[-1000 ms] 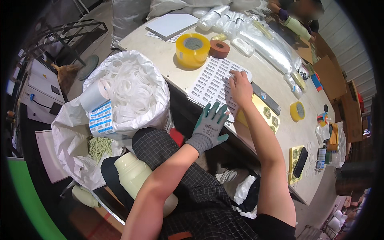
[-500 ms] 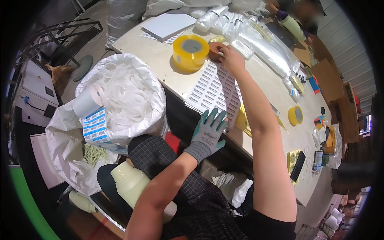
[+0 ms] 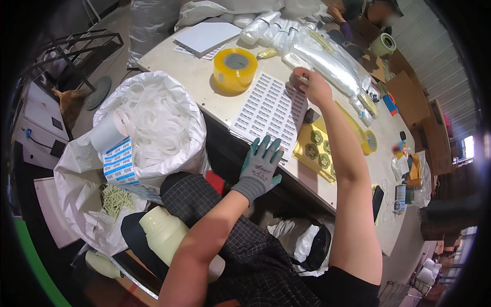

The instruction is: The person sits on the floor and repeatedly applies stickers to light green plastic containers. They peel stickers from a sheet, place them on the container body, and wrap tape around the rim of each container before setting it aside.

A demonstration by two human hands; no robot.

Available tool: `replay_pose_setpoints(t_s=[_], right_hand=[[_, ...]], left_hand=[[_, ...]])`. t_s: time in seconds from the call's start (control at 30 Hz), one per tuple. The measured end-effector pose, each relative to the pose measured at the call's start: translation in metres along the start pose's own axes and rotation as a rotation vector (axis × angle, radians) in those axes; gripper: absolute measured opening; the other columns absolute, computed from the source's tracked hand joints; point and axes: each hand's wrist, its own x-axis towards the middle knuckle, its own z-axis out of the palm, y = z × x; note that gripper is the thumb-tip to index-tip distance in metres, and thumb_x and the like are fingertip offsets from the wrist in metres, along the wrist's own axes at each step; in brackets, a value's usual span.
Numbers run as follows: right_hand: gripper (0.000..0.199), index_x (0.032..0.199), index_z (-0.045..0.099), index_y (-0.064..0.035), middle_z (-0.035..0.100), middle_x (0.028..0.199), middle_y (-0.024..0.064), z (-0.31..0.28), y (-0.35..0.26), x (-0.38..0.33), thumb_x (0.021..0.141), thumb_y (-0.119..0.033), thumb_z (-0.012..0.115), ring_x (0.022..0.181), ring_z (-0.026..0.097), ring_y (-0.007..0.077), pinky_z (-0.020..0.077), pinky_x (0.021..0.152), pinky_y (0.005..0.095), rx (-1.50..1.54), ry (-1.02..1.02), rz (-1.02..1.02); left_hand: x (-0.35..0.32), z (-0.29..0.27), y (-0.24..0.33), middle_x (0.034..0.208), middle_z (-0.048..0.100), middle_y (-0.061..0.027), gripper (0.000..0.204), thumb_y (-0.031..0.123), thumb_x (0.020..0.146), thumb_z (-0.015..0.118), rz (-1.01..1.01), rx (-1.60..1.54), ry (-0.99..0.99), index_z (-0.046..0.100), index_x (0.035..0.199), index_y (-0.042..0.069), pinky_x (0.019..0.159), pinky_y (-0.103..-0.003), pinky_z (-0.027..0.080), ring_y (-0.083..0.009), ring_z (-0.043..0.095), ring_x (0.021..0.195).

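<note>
At right hand (image 3: 315,88) | tape roll (image 3: 296,80): reddish-brown | label sheets (image 3: 268,105): white, black-printed

Right fingers (image 3: 311,80) holding brown roll (image 3: 295,81), label sheets (image 3: 267,108)

Read clock from label sheets (image 3: 268,107) on table (image 3: 199,77). Find tape roll (image 3: 234,78) at eleven o'clock, paper stack (image 3: 207,37) beyond it. See second roll (image 3: 296,78) at one, in right hand (image 3: 314,89), with wrapped bundles (image 3: 326,65) farther out. Mark left hand (image 3: 258,169) at six, over sheets' near edge; sticker sheets (image 3: 308,148) at four, just beside. Note sack (image 3: 186,156) at nine, off the table, rings (image 3: 158,117) inside, label roll (image 3: 108,133) on top.
</note>
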Motion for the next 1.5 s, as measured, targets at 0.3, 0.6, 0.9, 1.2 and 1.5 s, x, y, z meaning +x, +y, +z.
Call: replay_pose_setpoints(t_s=[0.3, 0.6, 0.9, 1.2, 1.5], right_hand=[[0.04, 0.142, 0.072, -0.0252, 0.082, 0.12, 0.0121, -0.038, 0.048, -0.044, 0.102, -0.03, 0.071, 0.114, 0.076, 0.0356, 0.059, 0.096, 0.0498, 0.078, 0.41, 0.052], [0.031, 0.122, 0.084, -0.0061, 0.079, 0.095, 0.0013, -0.083, 0.172, -0.132, 0.097, -0.024, 0.081, 0.076, 0.065, 0.0089, 0.0552, 0.065, 0.03, 0.323, -0.264, 0.215], [0.029, 0.124, 0.08, -0.0098, 0.075, 0.139, 0.0092, 0.013, 0.079, -0.246, 0.096, -0.017, 0.077, 0.11, 0.076, 0.0323, 0.0574, 0.097, 0.0447, 0.247, 0.01, -0.048], [0.032, 0.125, 0.078, -0.0095, 0.075, 0.138, 0.0067, 0.025, 0.073, -0.248, 0.093, -0.009, 0.077, 0.113, 0.074, 0.0311, 0.0553, 0.096, 0.044, 0.168, 0.111, -0.173], [0.044, 0.146, 0.054, -0.0067, 0.071, 0.126, 0.0235, 0.01, 0.056, -0.242, 0.109, -0.024, 0.069, 0.109, 0.072, 0.045, 0.0569, 0.09, 0.0508, 0.407, 0.188, 0.078]], left_hand=[[-0.001, 0.0, -0.001, 0.184, 0.025, -0.0133, 0.095, 0.063, 0.099, 0.065, -0.011, 0.036, -0.025, 0.036, 0.174, 0.013, 0.138, -0.061, 0.007, -0.0385, 0.016, 0.17], [0.004, 0.003, 0.001, 0.183, 0.026, -0.0133, 0.096, 0.063, 0.098, 0.066, 0.008, 0.046, 0.001, 0.036, 0.174, 0.013, 0.139, -0.061, 0.006, -0.0373, 0.016, 0.17], [0.002, 0.001, 0.0, 0.181, 0.029, -0.0137, 0.097, 0.063, 0.097, 0.068, 0.006, 0.1, 0.039, 0.037, 0.173, 0.012, 0.138, -0.061, 0.009, -0.0384, 0.019, 0.169], [0.01, 0.006, 0.029, 0.182, 0.028, -0.0157, 0.094, 0.06, 0.096, 0.068, 0.167, 0.004, 0.126, 0.041, 0.171, 0.011, 0.138, -0.061, 0.01, -0.0377, 0.022, 0.169], [0.025, -0.002, 0.057, 0.177, 0.039, -0.0145, 0.081, 0.056, 0.098, 0.068, 0.29, -0.041, 0.129, 0.052, 0.164, 0.012, 0.137, -0.062, 0.015, -0.034, 0.03, 0.166]])
